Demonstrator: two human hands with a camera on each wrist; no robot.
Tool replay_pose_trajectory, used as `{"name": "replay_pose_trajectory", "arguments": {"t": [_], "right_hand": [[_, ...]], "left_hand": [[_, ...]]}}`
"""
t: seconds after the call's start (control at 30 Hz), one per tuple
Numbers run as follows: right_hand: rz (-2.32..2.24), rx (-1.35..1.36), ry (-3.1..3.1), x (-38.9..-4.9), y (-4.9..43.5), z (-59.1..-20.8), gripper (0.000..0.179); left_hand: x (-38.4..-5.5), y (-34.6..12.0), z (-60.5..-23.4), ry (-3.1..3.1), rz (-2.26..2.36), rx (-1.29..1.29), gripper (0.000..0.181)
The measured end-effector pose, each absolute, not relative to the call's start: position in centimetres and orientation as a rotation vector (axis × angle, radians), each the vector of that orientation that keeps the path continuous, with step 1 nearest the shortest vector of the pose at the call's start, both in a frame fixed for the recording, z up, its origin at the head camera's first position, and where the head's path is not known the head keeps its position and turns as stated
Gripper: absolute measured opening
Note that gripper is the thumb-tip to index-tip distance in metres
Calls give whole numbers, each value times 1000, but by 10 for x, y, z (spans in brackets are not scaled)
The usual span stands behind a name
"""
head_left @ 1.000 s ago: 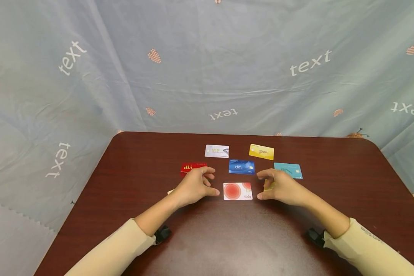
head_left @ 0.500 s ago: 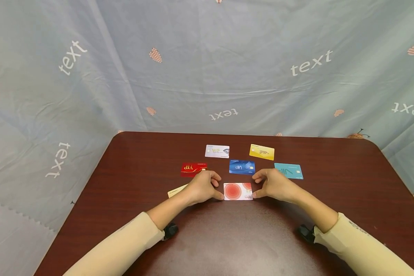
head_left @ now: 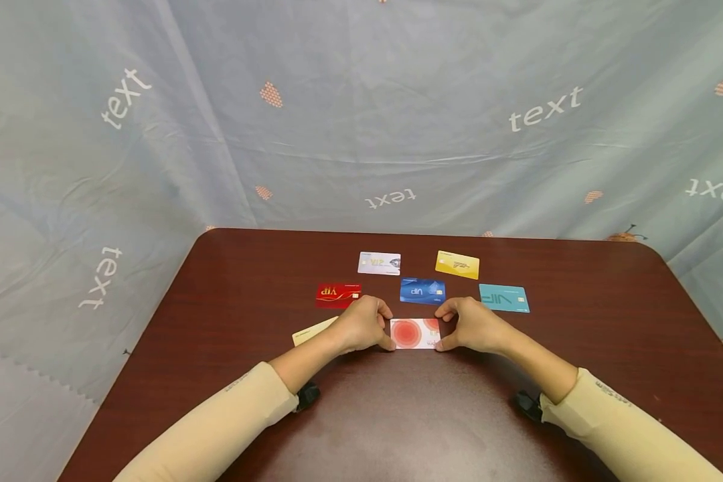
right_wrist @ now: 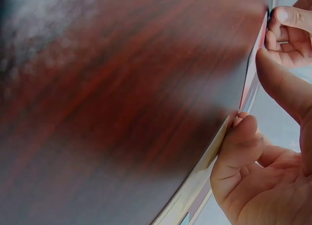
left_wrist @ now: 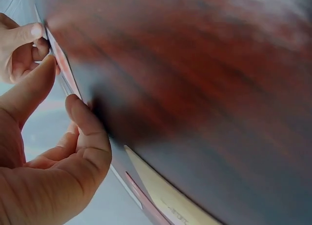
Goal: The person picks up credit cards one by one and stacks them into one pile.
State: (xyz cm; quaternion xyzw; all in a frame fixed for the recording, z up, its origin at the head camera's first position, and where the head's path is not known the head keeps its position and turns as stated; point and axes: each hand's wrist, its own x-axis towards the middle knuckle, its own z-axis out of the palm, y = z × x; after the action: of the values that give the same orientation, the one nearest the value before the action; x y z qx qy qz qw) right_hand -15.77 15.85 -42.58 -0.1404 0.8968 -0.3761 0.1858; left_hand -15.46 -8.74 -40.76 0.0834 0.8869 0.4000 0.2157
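A white card with red circles (head_left: 414, 333) lies flat on the dark table (head_left: 397, 422) in the head view. My left hand (head_left: 360, 325) pinches its left end, thumb at the near corner and fingers at the far corner. Mirroring it, my right hand (head_left: 476, 326) pinches the right end the same way. The left wrist view shows the card edge-on (left_wrist: 67, 71), between the two hands' fingertips. Just under my right hand is a yellowish card (right_wrist: 207, 154), seen in the right wrist view and hidden in the head view.
Around lie a cream card (head_left: 313, 331), a red card (head_left: 337, 295), a silver card (head_left: 378, 263), a blue card (head_left: 422, 291), a yellow card (head_left: 457, 265) and a teal card (head_left: 504, 298). A patterned grey-blue curtain (head_left: 349, 134) hangs behind the table.
Both hands have moved inward from either side, and their fingertips now meet the ends of the white card. The card itself stays in about the same place.
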Motion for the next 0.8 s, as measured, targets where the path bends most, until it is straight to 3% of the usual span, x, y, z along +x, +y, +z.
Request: {"name": "replay_pose_trajectory", "arguments": {"t": [0.8], "right_hand": [[-948,-453,2586,-158,151,-424,44]], "left_hand": [[-155,-80,-410,2564,967,299,42]]}}
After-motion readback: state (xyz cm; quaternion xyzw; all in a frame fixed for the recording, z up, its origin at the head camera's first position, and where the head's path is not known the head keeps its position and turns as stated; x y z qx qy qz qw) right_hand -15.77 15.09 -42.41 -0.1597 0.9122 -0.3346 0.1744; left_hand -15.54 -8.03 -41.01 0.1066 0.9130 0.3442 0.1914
